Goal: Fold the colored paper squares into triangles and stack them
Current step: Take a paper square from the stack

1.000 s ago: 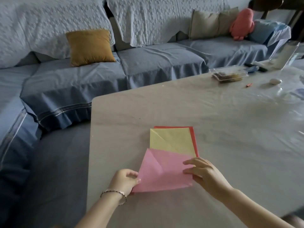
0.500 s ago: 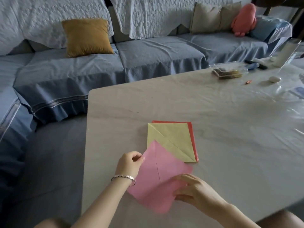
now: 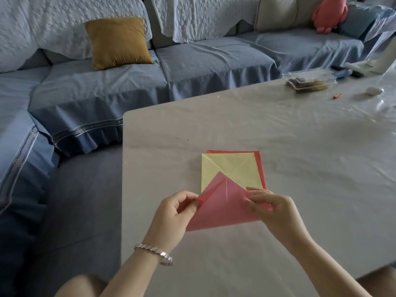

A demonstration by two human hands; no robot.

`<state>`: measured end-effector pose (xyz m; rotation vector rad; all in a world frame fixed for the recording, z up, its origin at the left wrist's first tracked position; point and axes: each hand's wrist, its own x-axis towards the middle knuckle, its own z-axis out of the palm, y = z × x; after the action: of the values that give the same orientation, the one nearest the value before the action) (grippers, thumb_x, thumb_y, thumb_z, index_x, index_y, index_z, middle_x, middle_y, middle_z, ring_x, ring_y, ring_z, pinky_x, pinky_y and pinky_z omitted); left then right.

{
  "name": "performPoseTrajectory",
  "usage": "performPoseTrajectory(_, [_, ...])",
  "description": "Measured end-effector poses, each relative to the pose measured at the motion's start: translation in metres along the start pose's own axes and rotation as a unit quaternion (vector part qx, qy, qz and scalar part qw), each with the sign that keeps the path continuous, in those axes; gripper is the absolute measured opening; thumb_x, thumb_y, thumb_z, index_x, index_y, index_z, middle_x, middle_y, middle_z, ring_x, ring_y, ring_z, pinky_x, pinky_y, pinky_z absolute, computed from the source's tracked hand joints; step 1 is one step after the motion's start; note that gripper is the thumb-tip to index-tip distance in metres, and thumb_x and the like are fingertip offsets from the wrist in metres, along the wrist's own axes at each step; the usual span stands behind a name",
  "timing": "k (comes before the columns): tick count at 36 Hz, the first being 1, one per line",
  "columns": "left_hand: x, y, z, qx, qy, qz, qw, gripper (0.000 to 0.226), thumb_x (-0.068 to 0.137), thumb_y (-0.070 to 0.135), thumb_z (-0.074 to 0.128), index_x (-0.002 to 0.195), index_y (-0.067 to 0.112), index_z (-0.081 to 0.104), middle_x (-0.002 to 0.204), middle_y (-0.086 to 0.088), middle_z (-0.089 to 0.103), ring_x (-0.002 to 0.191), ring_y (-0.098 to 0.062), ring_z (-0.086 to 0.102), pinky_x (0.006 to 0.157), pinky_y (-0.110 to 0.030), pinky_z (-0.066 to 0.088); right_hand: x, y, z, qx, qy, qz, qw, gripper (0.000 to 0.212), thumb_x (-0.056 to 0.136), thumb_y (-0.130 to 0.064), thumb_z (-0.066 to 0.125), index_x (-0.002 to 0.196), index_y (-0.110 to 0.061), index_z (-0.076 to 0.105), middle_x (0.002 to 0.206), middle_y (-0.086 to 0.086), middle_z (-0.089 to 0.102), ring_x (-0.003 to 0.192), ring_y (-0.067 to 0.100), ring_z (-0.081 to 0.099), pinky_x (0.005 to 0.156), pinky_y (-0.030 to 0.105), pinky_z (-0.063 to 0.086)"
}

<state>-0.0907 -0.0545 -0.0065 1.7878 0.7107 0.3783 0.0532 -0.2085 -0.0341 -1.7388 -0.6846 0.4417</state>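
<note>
A pink paper (image 3: pixel 222 207) is held just above the table, folded so its top forms a point with a crease down the middle. My left hand (image 3: pixel 175 213) pinches its left edge between thumb and fingers. My right hand (image 3: pixel 272 209) pinches its right corner. Behind the pink sheet a yellow paper (image 3: pixel 231 168) with a diagonal crease lies flat on a red paper (image 3: pixel 260 166), of which only the top and right margins show. The pink sheet overlaps the yellow paper's near corner.
The pale table (image 3: pixel 300 151) has its left edge beside a blue sofa (image 3: pixel 203 61). Far right on the table are a clear plastic box (image 3: pixel 308 81), a small white object (image 3: pixel 375 90) and a small red item (image 3: pixel 337 96). A mustard cushion (image 3: pixel 116 41) sits on the sofa.
The pink paper lay flat under my hands; now both hands have lifted it and brought its sides up into a point. The yellow and red sheets have not moved.
</note>
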Motion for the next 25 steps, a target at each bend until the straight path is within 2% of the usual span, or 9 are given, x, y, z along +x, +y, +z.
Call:
performPoseTrajectory(2, [-0.002,0.003,0.002,0.008,0.008,0.013,1.000,0.018,0.089,0.018,0.057,0.076,0.027,0.067,0.067,0.015,0.068,0.064,0.003,0.059,0.062,-0.008,0.043,-0.003,-0.006,0.001,0.011,0.016,0.007,1.000,0.041,0.074,-0.004,0.074,0.055,-0.041,0.069,0.075,-0.028,0.068,0.087,-0.012,0.060,0.075,0.003,0.044])
performPoseTrajectory(4, [-0.005,0.008,0.005,0.012,0.021,0.032,0.999,0.006,0.084,0.030,0.059,0.083,0.031,0.065,0.069,0.023,0.067,0.067,0.008,0.059,0.062,-0.005,0.041,-0.005,-0.012,0.001,0.023,0.021,0.015,0.999,0.042,0.074,-0.003,0.072,0.053,-0.039,0.068,0.070,-0.026,0.068,0.073,-0.011,0.062,0.067,0.004,0.046])
performPoseTrajectory(6, [-0.009,0.011,0.010,0.018,0.038,0.054,0.998,0.018,0.074,0.038,0.064,0.091,0.038,0.061,0.079,0.023,0.068,0.078,0.009,0.062,0.067,-0.004,0.043,-0.008,-0.018,0.000,0.027,0.025,0.023,0.999,0.038,0.074,-0.004,0.072,0.056,-0.037,0.068,0.065,-0.020,0.069,0.062,-0.007,0.061,0.061,0.006,0.047])
performPoseTrajectory(7, [-0.010,0.010,0.012,0.031,0.054,0.069,0.996,0.024,0.072,0.035,0.069,0.093,0.042,0.060,0.083,0.021,0.068,0.081,0.009,0.062,0.070,-0.004,0.044,-0.009,-0.021,0.000,0.025,0.027,0.024,0.999,0.037,0.075,-0.005,0.072,0.057,-0.037,0.068,0.064,-0.017,0.069,0.059,-0.004,0.061,0.060,0.007,0.047])
performPoseTrajectory(10, [-0.014,0.011,0.020,0.069,0.101,0.115,0.986,0.043,0.071,0.016,0.076,0.094,0.048,0.058,0.086,0.021,0.067,0.082,0.007,0.062,0.072,-0.004,0.044,-0.013,-0.025,-0.001,0.020,0.037,0.022,0.999,0.034,0.076,-0.008,0.072,0.059,-0.037,0.068,0.064,-0.015,0.070,0.059,-0.002,0.062,0.060,0.008,0.047])
performPoseTrajectory(13, [-0.016,0.013,0.026,0.063,0.122,0.118,0.983,0.046,0.073,0.007,0.075,0.090,0.048,0.061,0.078,0.028,0.067,0.078,0.009,0.061,0.070,-0.002,0.042,-0.016,-0.031,-0.003,0.006,0.050,0.009,0.999,0.031,0.076,-0.007,0.072,0.063,-0.035,0.068,0.066,-0.019,0.069,0.062,-0.005,0.061,0.061,0.005,0.044])
performPoseTrajectory(16, [-0.018,0.017,0.029,0.049,0.120,0.119,0.984,0.046,0.073,0.003,0.073,0.087,0.045,0.062,0.078,0.037,0.063,0.075,0.013,0.061,0.069,0.000,0.041,-0.018,-0.035,-0.006,-0.009,0.058,-0.013,0.998,0.030,0.075,-0.004,0.072,0.068,-0.034,0.068,0.072,-0.023,0.069,0.072,-0.006,0.062,0.067,0.003,0.043])
performPoseTrajectory(21, [-0.019,0.019,0.031,0.025,0.094,0.107,0.989,0.045,0.075,0.002,0.071,0.089,0.044,0.064,0.077,0.035,0.064,0.076,0.013,0.061,0.069,0.001,0.040,-0.020,-0.040,-0.009,0.017,0.065,-0.007,0.998,0.026,0.076,-0.006,0.073,0.083,-0.030,0.067,0.079,-0.015,0.071,0.070,0.000,0.064,0.068,0.008,0.046])
performPoseTrajectory(25, [-0.020,0.022,0.031,0.027,0.090,0.114,0.989,0.048,0.076,0.002,0.070,0.089,0.048,0.061,0.076,0.038,0.063,0.077,0.015,0.060,0.070,0.001,0.040,-0.021,-0.044,-0.009,0.024,0.071,-0.016,0.997,0.029,0.078,-0.004,0.070,0.078,-0.033,0.069,0.076,-0.014,0.070,0.064,0.000,0.060,0.065,0.007,0.044])
